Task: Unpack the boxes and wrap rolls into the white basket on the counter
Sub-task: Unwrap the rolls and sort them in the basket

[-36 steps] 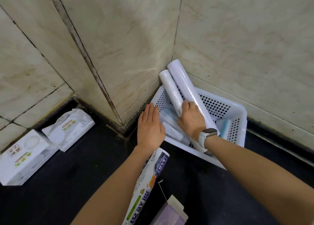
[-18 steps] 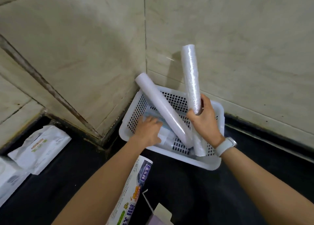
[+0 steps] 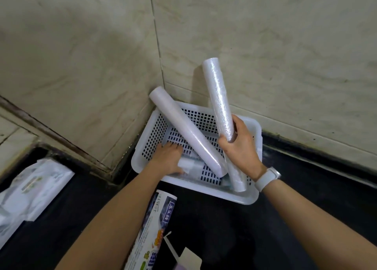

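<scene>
The white perforated basket (image 3: 206, 195) sits in the wall corner on the black counter. A smooth white wrap roll (image 3: 183, 131) leans across it, top end against the corner. My right hand (image 3: 242, 147), with a white watch on its wrist, is shut on a shiny wrap roll (image 3: 218, 98) that stands steeply over the basket's right side. A roll end (image 3: 236, 180) lies by the wrist in the front right corner; I cannot tell whether it is the same roll. My left hand (image 3: 169, 159) is inside the basket, closed over a small white box (image 3: 192, 165).
A printed roll package (image 3: 152, 227) lies on the counter (image 3: 224, 233) under my left forearm. An opened carton flap (image 3: 183, 257) shows at the bottom edge. White wipe packs (image 3: 36, 188) lie at the far left. Tiled walls close in behind and left of the basket.
My right hand lifted the shiny roll off the corner and swung it to the basket's right side. My left hand moved from the basket's rim down onto the boxes inside.
</scene>
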Available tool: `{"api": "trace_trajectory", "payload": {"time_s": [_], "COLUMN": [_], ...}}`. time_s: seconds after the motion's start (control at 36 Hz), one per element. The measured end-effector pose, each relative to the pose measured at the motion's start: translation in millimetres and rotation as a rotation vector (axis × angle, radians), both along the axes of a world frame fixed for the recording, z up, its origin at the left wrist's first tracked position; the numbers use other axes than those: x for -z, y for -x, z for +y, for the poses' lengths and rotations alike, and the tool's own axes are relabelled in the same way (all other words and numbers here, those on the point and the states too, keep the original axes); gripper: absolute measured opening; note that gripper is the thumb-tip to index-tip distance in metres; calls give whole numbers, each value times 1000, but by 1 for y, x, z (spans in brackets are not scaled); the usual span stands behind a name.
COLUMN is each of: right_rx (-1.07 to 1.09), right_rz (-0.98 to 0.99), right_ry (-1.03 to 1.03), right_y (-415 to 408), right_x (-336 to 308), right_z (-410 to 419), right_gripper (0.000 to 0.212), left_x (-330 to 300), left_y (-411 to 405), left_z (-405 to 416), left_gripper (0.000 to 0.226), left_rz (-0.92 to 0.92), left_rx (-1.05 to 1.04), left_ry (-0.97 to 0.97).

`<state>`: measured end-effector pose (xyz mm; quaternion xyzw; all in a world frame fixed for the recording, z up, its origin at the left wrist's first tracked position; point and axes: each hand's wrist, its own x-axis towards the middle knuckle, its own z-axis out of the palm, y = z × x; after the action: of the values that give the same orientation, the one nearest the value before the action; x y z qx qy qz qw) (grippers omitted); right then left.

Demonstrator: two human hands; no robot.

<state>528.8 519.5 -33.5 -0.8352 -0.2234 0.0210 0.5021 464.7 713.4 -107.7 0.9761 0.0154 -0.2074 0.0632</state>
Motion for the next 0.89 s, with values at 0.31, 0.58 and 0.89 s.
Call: {"api": "trace_trajectory", "payload": {"time_s": [0.31, 0.58, 0.89], "right_rx": [-29, -32, 22], "right_rz": [9, 7, 17], "right_ry": [28, 6, -155], "right_y": [8, 12, 58], "right_x": [-1, -9, -64], "right_z": [-1, -1, -16], "right_gripper": [38, 50, 47], "left_x": [-7, -26, -118], "left_y": [3, 12, 64], "left_z": [-1, 9, -25], "left_gripper": [31, 30, 29], "left_rz": [-61, -303, -578], "left_rx": [142, 214, -649], "left_ry": [-67, 22, 895]}}
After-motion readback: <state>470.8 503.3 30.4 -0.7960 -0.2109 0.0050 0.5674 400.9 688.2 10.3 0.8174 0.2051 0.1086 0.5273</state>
